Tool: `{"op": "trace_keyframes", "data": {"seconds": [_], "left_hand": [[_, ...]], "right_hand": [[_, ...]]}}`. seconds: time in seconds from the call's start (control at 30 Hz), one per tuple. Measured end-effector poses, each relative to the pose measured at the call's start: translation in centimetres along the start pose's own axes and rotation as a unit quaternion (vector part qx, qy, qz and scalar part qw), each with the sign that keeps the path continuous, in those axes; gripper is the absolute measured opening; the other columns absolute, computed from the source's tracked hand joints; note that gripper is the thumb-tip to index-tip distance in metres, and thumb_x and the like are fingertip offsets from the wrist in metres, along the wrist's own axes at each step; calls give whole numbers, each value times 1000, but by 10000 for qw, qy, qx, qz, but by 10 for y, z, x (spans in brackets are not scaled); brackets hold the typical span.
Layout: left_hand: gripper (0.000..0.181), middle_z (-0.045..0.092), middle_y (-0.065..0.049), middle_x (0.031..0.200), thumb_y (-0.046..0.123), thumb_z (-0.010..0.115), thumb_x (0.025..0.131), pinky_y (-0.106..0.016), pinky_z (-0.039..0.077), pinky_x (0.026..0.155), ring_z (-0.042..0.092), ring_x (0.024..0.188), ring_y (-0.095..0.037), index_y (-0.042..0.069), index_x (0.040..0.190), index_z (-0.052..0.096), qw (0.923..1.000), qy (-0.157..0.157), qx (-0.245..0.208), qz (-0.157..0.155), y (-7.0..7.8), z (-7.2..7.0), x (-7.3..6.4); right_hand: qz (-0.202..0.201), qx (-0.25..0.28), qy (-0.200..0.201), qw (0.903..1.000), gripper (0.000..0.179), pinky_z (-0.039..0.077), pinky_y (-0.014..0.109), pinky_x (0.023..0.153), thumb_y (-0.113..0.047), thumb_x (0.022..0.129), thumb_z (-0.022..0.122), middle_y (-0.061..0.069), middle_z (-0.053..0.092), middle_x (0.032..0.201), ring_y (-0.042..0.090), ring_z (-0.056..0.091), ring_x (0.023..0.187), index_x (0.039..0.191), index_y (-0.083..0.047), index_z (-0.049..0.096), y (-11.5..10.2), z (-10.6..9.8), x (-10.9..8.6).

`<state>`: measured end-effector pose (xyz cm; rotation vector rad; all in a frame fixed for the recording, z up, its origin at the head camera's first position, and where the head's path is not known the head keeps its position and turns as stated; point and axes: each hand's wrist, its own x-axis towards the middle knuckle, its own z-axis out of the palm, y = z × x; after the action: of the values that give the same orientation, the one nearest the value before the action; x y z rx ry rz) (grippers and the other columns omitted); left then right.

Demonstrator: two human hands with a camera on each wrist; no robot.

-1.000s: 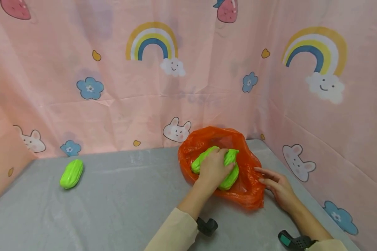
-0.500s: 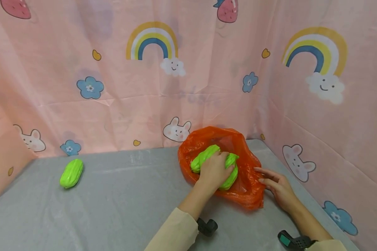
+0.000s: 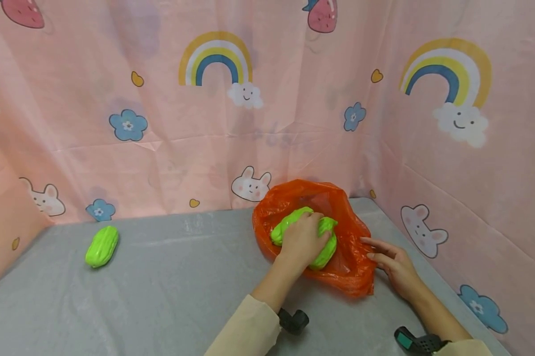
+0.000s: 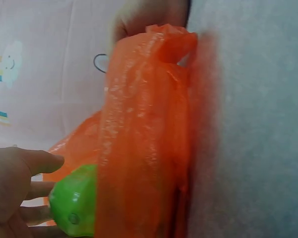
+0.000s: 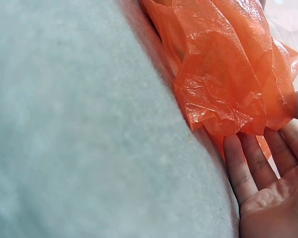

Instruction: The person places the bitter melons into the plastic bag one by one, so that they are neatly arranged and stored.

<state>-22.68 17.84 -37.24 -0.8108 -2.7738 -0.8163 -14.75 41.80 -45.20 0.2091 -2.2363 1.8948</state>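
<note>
An orange plastic bag (image 3: 354, 277) lies wide-mouthed on the table at the right. Inside it are two bright green ribbed vegetables: one at the left (image 3: 289, 223), one at the right (image 3: 327, 254). My left hand (image 3: 300, 242) reaches into the bag and grips the right vegetable, partly covering both. In the left wrist view, its thumb and fingers surround the rounded end of a green vegetable (image 4: 73, 202). My right hand (image 3: 398, 272) touches the bag's right side, its fingers (image 5: 258, 161) fairly straight against the plastic and the thumb apart.
A third green ribbed vegetable (image 3: 102, 246) lies at the far left of the grey-covered table (image 3: 160, 296). Pink printed curtains (image 3: 285, 148) stand behind and along both sides, close beside the bag and right hand.
My left hand and the right vegetable have shifted very slightly leftward inside the bag. The right hand, the bag and the far-left vegetable have stayed in place.
</note>
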Motion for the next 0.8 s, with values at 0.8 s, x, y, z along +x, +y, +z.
{"op": "trace_keyframes", "data": {"seconds": [0.8], "left_hand": [[37,71,-1,125,38,65,98,-39,60,83,71,101,-22,21,131,68,9992,336,217,3,-26,-60,-8]], "right_hand": [[129,483,22,9987,36,57,18,81,-2,102,50,-18,70,119,-1,66,103,132,-14,67,2,0,1]]}}
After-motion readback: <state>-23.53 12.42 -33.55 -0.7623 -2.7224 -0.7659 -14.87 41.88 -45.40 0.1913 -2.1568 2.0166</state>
